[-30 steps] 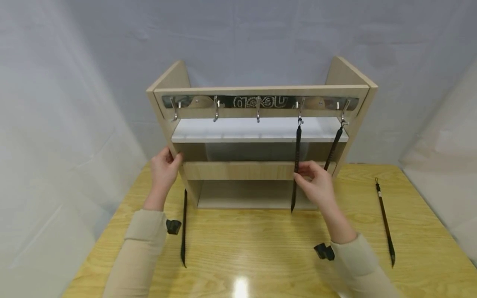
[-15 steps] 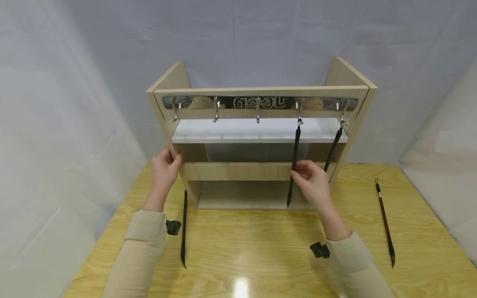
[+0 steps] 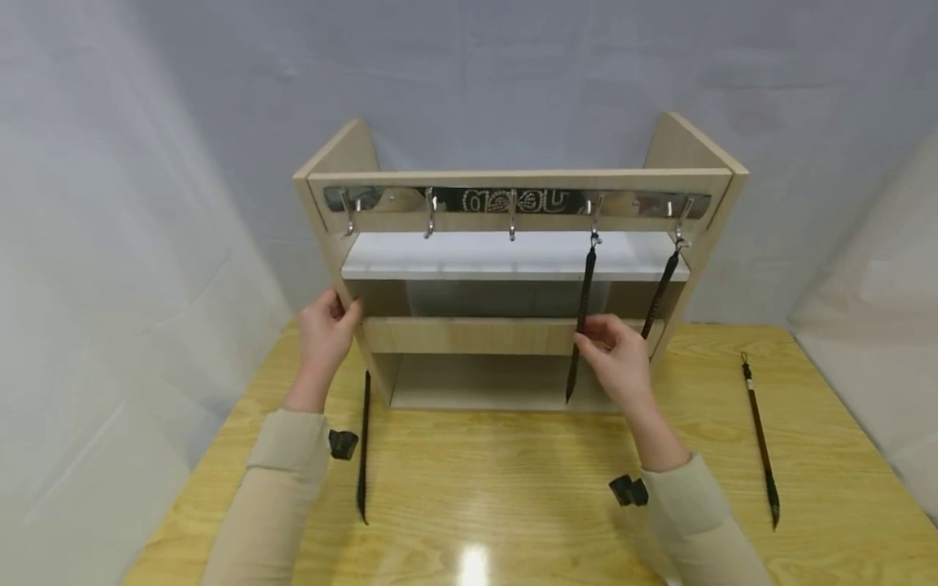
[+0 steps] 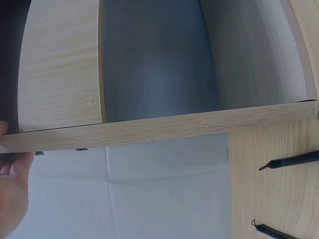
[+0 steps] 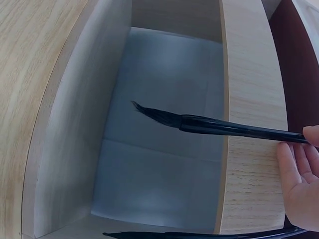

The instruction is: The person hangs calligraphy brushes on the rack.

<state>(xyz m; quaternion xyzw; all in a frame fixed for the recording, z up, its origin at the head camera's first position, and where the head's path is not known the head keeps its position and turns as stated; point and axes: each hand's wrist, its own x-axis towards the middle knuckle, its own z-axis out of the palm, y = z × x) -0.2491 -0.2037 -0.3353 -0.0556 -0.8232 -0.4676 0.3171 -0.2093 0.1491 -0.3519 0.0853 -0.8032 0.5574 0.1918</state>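
A wooden desktop shelf [image 3: 469,335] carries a metal hook rail [image 3: 410,200] along its top front. My left hand [image 3: 322,335] grips the shelf's left side panel [image 4: 164,128], thumb and fingers on opposite faces. From the second hook from the right, a dark calligraphy brush [image 3: 587,285] hangs by its loop. My right hand [image 3: 619,358] pinches this brush low on its handle, its dark bristle tip [image 5: 157,115] pointing down. Another calligraphy brush [image 3: 662,289] hangs on the rightmost hook, its lower part hidden behind my right hand.
On the yellow wood-grain table [image 3: 498,488], one brush [image 3: 363,456] lies left of the shelf, and another brush [image 3: 760,448] lies to its right. In the left wrist view, two brush handles [image 4: 294,159] show beside the panel. White cloth [image 3: 469,81] hangs behind.
The right hand has shifted slightly left, swinging the held brush's tip left and a little up. The left hand keeps its grip on the panel. The head view has shifted slightly.
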